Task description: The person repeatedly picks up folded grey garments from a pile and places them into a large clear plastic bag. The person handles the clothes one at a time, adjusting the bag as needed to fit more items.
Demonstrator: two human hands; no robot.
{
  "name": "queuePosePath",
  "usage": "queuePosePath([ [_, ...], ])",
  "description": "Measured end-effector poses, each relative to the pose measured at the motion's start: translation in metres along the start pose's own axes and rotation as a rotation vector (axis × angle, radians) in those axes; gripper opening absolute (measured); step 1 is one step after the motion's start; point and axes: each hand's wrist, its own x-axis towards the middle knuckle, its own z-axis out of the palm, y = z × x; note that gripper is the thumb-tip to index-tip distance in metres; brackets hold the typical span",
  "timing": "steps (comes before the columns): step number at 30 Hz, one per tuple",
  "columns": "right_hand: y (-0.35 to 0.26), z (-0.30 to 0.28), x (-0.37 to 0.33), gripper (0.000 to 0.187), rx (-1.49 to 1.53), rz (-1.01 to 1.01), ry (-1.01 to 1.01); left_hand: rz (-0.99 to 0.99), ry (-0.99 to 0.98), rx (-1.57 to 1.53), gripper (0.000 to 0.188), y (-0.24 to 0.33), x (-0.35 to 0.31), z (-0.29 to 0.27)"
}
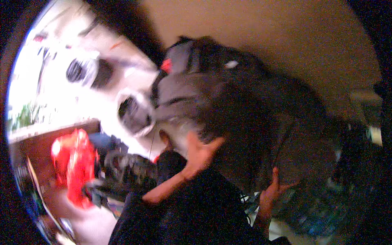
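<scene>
At frame centre, a big dark grey backpack (245, 114) is seen, blurred, tilted, filling most of the view against a tan wall (286, 36). The left hand (198, 157) is laid against the backpack's lower front, fingers spread open, thumb up, nothing pinched. The right hand (271, 192) is pressed on the backpack's lower right side, fingers partly spread on the fabric; whether a fold is gripped cannot be told. Both forearms come up from the lower edge over dark clothing (196, 212). A red tab (166, 65) is seen at the backpack's top left. To the left, a red bag (73, 163) is seen, well apart from the hands, beside blurred dark clutter (122, 175). A bright white surface (73, 81) is seen upper left, too blurred to identify.
</scene>
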Motion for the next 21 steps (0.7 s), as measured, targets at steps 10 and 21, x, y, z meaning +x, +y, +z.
queuePosePath([
  [10, 0.054, 0.229, -0.19, 0.075, -0.358, 0.048, -1.036, 0.575, -0.039, 0.557, 0.075, 0.057, 0.033, -0.246],
  [21, 0.528, 0.56, -0.335, 0.056, -0.899, 0.207, -1.509, 0.403, 0.121, 0.814, 0.04, -0.322, 0.28, -0.566],
])
